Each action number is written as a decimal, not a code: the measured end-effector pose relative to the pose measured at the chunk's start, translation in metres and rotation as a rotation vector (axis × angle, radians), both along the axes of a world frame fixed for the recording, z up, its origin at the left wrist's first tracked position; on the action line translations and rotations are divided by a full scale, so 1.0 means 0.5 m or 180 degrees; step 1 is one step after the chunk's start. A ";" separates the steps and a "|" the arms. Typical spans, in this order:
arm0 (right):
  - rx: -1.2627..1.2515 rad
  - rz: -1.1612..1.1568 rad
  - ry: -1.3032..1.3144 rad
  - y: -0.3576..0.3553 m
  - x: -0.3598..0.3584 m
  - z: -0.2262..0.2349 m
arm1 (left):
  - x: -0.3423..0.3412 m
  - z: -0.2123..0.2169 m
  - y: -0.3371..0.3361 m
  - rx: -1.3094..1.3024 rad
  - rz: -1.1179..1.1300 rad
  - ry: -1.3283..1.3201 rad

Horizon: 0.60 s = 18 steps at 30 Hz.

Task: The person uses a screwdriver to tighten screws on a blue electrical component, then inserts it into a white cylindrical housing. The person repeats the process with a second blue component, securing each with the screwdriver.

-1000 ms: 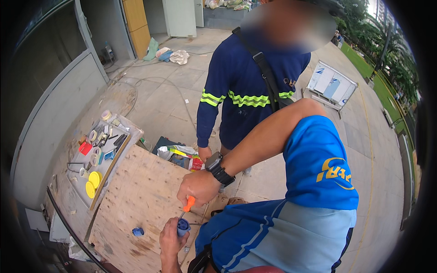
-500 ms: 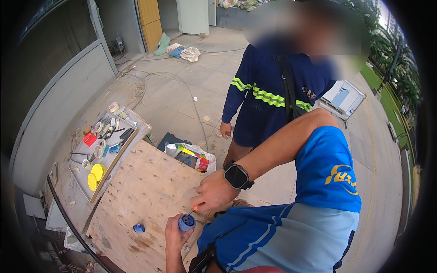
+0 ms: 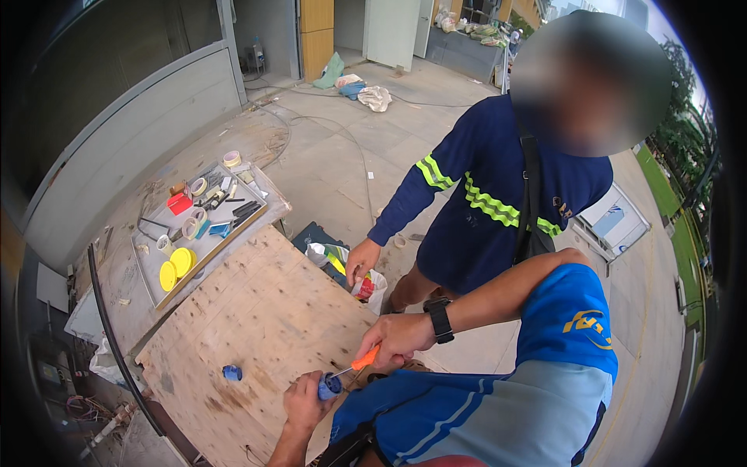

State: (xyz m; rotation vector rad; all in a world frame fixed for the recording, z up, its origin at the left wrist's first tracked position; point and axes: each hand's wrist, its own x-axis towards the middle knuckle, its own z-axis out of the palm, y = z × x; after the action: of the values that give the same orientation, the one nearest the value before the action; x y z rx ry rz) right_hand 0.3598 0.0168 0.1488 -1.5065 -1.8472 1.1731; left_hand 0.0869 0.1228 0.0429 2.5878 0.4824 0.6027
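My left hand [image 3: 302, 401] is closed around a round blue electrical connector [image 3: 330, 387], held above the plywood board. In my right hand [image 3: 395, 336] is a screwdriver [image 3: 365, 359] with an orange handle. Its thin metal shaft slants down to the left, with the tip at the connector; whether it sits in a screw is too small to tell. A second blue piece [image 3: 232, 373], short and rounded, lies on the plywood [image 3: 257, 311] left of my hands. My right wrist wears a black watch [image 3: 440, 320].
Beyond the board at left, a shallow tray [image 3: 226, 247] holds tape rolls, yellow lids [image 3: 176, 267] and several tools. A co-worker [image 3: 498, 187] in a navy reflective shirt stands opposite, one hand [image 3: 362, 260] near a bag [image 3: 376, 292]. Cables [image 3: 364, 167] cross the floor.
My right hand has moved up and right, so the screwdriver's orange handle and shaft now show. The co-worker's hand has come nearer the board. The whole view has shifted.
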 end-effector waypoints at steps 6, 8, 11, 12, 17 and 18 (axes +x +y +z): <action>0.0466 0.0204 -0.1039 0.009 0.005 0.024 | 0.009 -0.025 0.012 -0.0648 0.0072 0.0283; 0.1906 0.1119 -0.1955 0.007 0.017 0.017 | 0.012 -0.020 0.018 -0.0843 0.0038 0.0242; 0.2100 0.1779 -0.2279 0.011 0.033 0.023 | 0.019 0.007 0.009 -0.0979 -0.0062 0.0217; 0.1945 0.1735 -0.2114 0.010 0.033 0.021 | 0.019 0.017 0.006 -0.1001 -0.0105 0.0213; -0.0588 0.0402 -0.0550 0.027 0.016 0.030 | 0.010 0.013 0.010 -0.0365 -0.0048 0.0048; -0.1155 0.0073 -0.0169 0.034 0.009 0.033 | 0.011 0.009 0.013 -0.0275 -0.0006 -0.0033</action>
State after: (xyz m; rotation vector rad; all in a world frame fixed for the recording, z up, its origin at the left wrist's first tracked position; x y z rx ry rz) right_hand 0.3645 0.0339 0.1655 -1.7245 -1.7559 1.5583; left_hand 0.0921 0.1290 0.0475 2.5023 0.4916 0.5814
